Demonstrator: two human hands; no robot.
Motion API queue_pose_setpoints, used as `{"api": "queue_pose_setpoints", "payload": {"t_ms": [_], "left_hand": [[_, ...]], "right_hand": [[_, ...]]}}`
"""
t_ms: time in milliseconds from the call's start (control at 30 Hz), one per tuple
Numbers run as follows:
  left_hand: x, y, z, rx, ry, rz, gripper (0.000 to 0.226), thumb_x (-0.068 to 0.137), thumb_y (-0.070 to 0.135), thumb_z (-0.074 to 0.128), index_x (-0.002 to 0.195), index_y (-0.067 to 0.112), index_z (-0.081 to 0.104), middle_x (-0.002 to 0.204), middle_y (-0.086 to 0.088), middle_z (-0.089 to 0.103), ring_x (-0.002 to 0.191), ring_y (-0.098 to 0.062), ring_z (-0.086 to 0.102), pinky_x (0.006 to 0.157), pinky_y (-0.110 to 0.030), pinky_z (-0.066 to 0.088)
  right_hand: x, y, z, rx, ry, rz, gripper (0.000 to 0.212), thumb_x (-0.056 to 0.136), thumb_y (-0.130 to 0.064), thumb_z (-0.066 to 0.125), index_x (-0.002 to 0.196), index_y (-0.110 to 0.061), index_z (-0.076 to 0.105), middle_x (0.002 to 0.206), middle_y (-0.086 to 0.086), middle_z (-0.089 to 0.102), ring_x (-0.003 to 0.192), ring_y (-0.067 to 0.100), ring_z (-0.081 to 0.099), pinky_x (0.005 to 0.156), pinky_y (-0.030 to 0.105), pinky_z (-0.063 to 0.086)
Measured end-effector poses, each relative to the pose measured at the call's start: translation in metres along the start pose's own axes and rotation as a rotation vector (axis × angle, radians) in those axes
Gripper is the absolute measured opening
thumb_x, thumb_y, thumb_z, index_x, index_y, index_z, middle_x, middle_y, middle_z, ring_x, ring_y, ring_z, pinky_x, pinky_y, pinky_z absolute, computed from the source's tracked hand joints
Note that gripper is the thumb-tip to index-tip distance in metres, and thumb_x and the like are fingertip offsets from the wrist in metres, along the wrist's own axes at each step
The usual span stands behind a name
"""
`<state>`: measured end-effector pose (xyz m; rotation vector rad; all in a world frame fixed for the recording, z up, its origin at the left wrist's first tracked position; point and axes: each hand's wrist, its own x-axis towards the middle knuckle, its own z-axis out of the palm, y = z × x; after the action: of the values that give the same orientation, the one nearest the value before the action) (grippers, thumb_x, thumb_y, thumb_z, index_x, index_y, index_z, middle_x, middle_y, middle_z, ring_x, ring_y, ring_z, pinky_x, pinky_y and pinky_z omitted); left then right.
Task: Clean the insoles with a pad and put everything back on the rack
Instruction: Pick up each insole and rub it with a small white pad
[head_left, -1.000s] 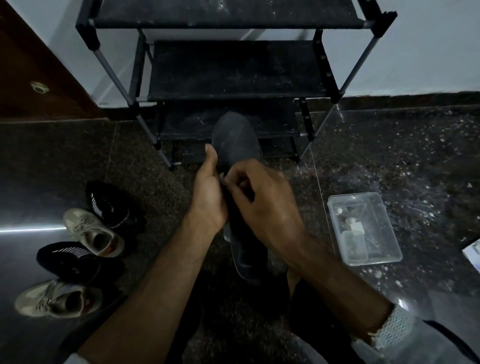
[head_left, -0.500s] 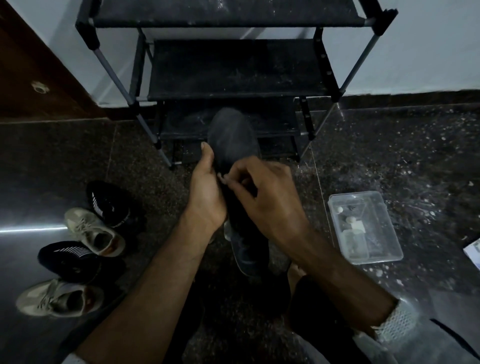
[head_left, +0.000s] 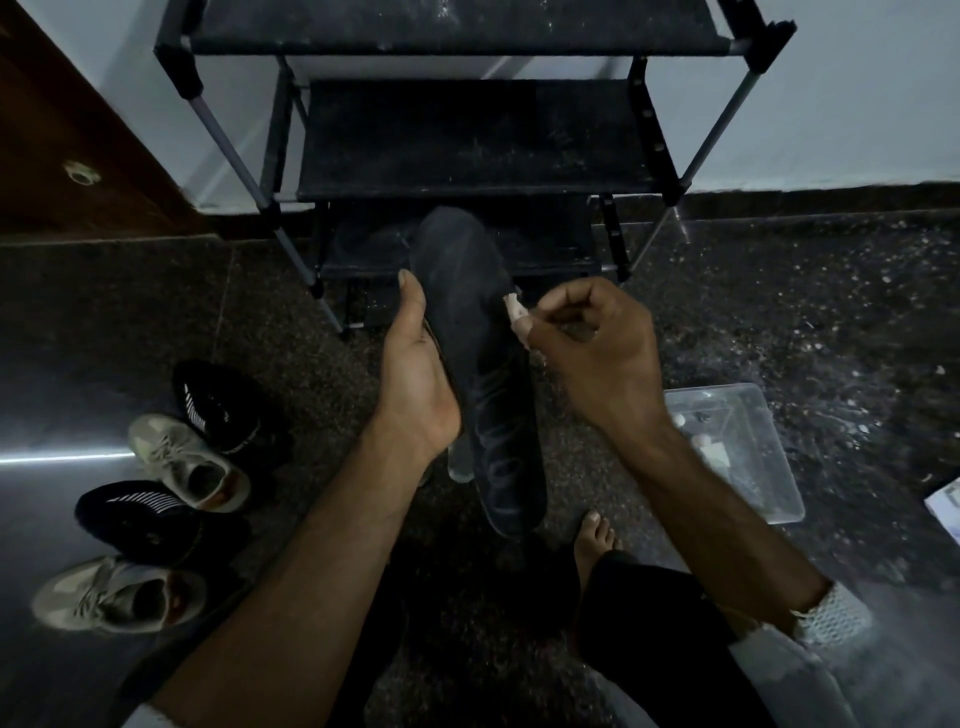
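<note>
— Where was the insole (head_left: 475, 332)?
— In the middle, in front of the rack (head_left: 467, 135). The left hand (head_left: 415, 374) gripped its edge at 9 o'clock.
— And the right hand (head_left: 592, 353)?
— At 3 o'clock of the insole, its fingers pinched a small pale pad (head_left: 517, 314) that touched the insole's edge.

no readable text, faint illegible marking on the dark insole (head_left: 488, 395)
</note>
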<state>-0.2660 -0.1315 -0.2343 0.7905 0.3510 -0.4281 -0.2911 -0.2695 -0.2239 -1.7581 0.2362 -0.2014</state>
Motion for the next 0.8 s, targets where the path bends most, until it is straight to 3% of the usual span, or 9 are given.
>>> {"api": "queue_pose_setpoints", "payload": {"t_ms": [100, 267, 400, 467, 633, 733, 800], "left_hand": [[-0.004, -0.01, 0.003, 0.007, -0.081, -0.016, 0.072, 0.097, 0.06, 0.029, 0.138, 0.005, 0.05, 0.139, -0.015, 0.053, 0.125, -0.027, 0.053, 0.108, -0.042, 0.04], [-0.007, -0.018, 0.007, 0.04, -0.105, -0.007, 0.064, 0.098, 0.054, 0.032, 0.136, 0.008, 0.051, 0.135, -0.011, 0.058, 0.127, -0.024, 0.053, 0.11, -0.04, 0.039], [-0.006, -0.019, 0.006, 0.083, -0.117, 0.02, 0.055, 0.1, 0.051, 0.027, 0.123, 0.015, 0.061, 0.123, -0.008, 0.066, 0.117, -0.022, 0.061, 0.105, -0.039, 0.043], [-0.005, -0.019, 0.004, 0.083, -0.121, 0.024, 0.06, 0.101, 0.053, 0.026, 0.132, 0.011, 0.055, 0.131, -0.01, 0.061, 0.124, -0.025, 0.055, 0.109, -0.041, 0.039], [0.002, -0.015, -0.001, 0.03, -0.195, 0.018, 0.077, 0.099, 0.059, 0.019, 0.141, -0.002, 0.042, 0.144, -0.02, 0.045, 0.134, -0.034, 0.042, 0.118, -0.05, 0.024], [0.004, -0.011, -0.001, -0.019, -0.185, 0.019, 0.08, 0.099, 0.06, 0.018, 0.141, -0.003, 0.042, 0.144, -0.021, 0.044, 0.132, -0.031, 0.044, 0.116, -0.046, 0.029], [0.005, -0.011, -0.001, -0.053, -0.173, 0.002, 0.079, 0.098, 0.062, 0.02, 0.14, -0.001, 0.043, 0.143, -0.019, 0.048, 0.133, -0.027, 0.046, 0.115, -0.042, 0.032]], "right_hand": [[0.004, 0.001, -0.001, 0.091, 0.051, 0.053, 0.017, 0.08, -0.004, 0.076, 0.086, -0.01, 0.062, 0.082, 0.006, 0.069, 0.073, 0.006, 0.066, 0.064, 0.016, 0.053], [0.003, -0.002, 0.0, 0.19, 0.081, 0.079, 0.016, 0.08, 0.003, 0.074, 0.086, -0.005, 0.061, 0.079, 0.001, 0.068, 0.075, 0.001, 0.067, 0.065, 0.015, 0.053], [0.006, 0.0, -0.004, 0.214, 0.128, 0.101, 0.016, 0.08, -0.002, 0.075, 0.087, -0.009, 0.062, 0.086, 0.012, 0.069, 0.076, 0.013, 0.067, 0.072, 0.026, 0.057], [0.005, 0.0, -0.002, 0.218, 0.12, 0.102, 0.015, 0.081, -0.001, 0.074, 0.088, -0.007, 0.062, 0.082, 0.007, 0.069, 0.073, 0.008, 0.067, 0.068, 0.021, 0.055], [-0.005, 0.001, 0.004, -0.093, 0.062, -0.074, 0.009, 0.084, -0.009, 0.074, 0.086, -0.012, 0.065, 0.081, -0.012, 0.067, 0.077, -0.003, 0.065, 0.068, 0.011, 0.05], [-0.009, 0.004, 0.006, -0.369, 0.003, -0.204, 0.005, 0.088, -0.015, 0.07, 0.088, -0.017, 0.066, 0.086, -0.013, 0.066, 0.083, 0.005, 0.064, 0.071, 0.026, 0.055], [-0.015, 0.004, 0.011, -0.422, -0.034, -0.28, 0.003, 0.088, -0.015, 0.069, 0.09, -0.015, 0.067, 0.089, -0.005, 0.069, 0.084, 0.014, 0.065, 0.071, 0.039, 0.056]]}}
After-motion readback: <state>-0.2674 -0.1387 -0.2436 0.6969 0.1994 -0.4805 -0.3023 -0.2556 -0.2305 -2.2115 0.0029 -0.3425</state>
